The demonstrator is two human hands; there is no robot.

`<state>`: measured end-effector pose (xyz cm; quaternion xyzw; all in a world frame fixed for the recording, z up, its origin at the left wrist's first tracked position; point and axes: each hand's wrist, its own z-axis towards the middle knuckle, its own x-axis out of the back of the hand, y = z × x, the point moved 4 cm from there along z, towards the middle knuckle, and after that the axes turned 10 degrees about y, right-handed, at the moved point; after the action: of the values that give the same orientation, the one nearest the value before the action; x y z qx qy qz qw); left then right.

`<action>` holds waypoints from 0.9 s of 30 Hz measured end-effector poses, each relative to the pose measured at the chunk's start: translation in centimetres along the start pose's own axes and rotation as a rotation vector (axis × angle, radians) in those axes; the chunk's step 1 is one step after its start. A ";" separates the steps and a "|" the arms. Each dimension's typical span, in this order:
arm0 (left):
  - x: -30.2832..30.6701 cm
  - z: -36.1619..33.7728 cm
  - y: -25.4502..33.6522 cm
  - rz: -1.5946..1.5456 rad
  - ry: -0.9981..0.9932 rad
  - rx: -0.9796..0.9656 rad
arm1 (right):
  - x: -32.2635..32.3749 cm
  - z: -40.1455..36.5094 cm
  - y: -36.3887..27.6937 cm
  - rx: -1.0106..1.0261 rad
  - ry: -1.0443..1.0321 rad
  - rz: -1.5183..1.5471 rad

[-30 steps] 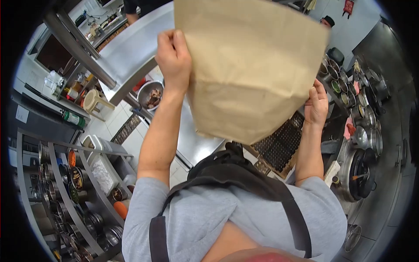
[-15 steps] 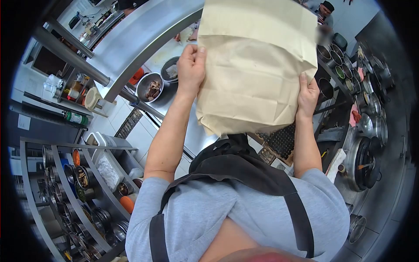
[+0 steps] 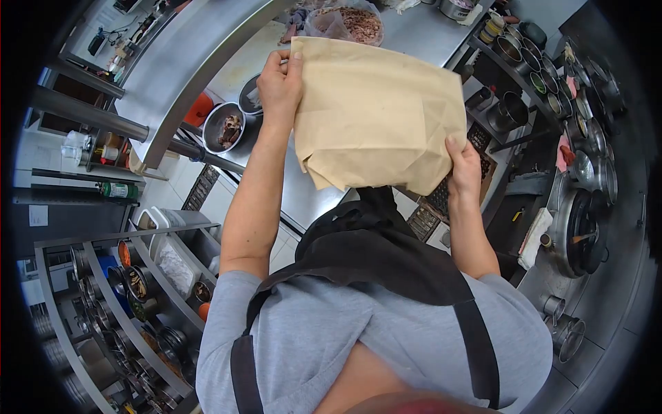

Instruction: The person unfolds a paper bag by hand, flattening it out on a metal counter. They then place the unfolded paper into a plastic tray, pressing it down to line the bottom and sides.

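Observation:
Between my two hands a creased beige paper bag [image 3: 376, 114] is spread out over the metal worktable [image 3: 314, 193]. My left hand [image 3: 279, 86] is closed on its upper left edge, thumb in front. Lower down on the opposite side, my right hand [image 3: 463, 162] pinches the right edge, thumb also on the near face. The fingers behind the bag are partly hidden. Close to my left hand stand a steel bowl [image 3: 214, 141] with dark pieces of meat in it and a second bowl [image 3: 246, 93], partly covered by my wrist.
Behind the bag lies a clear plastic bag [image 3: 324, 26] of chopped pinkish food. A raised metal shelf [image 3: 172, 69] runs along the left. Pots and pans crowd the right, near a large round pan [image 3: 569, 234]. A rack [image 3: 138, 241] with food containers stands at lower left.
The paper bag has come down and appears flatter and shorter, so the plastic bag behind it shows. Both hands keep their hold and have shifted left. A person at upper right is out of sight.

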<state>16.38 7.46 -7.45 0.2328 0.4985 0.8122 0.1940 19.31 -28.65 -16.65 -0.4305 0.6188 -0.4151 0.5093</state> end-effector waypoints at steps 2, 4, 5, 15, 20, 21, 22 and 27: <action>-0.3 -0.3 -0.2 -0.092 -0.080 0.130 | -0.4 1.5 -0.2 -0.022 -0.001 0.055; -0.5 -2.0 -0.8 -0.358 -0.216 0.505 | -0.9 2.1 -1.2 -0.033 -0.006 0.113; -0.4 -2.9 -1.0 -0.360 -0.219 0.497 | -1.2 2.2 -2.0 -0.008 -0.003 0.103; 1.3 -1.3 2.2 -0.492 -0.242 0.471 | -2.1 4.8 -7.8 0.127 -0.111 0.103; 2.2 1.1 1.2 -0.726 -0.308 0.593 | -1.9 3.1 -11.5 0.840 -0.100 -0.187; 1.8 1.2 0.9 -0.721 -0.347 0.647 | -2.7 2.7 -12.2 1.029 -0.094 -0.397; 1.4 1.2 1.1 -0.714 -0.391 0.703 | -4.0 1.7 -12.9 1.210 -0.080 -0.615; 2.2 1.8 2.7 -0.691 -0.319 0.663 | -6.3 -0.3 -19.2 1.511 -0.279 -0.462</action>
<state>15.41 8.83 -3.94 0.2245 0.7418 0.4526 0.4409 21.77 -28.09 3.36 -0.1346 -0.0036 -0.7590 0.6371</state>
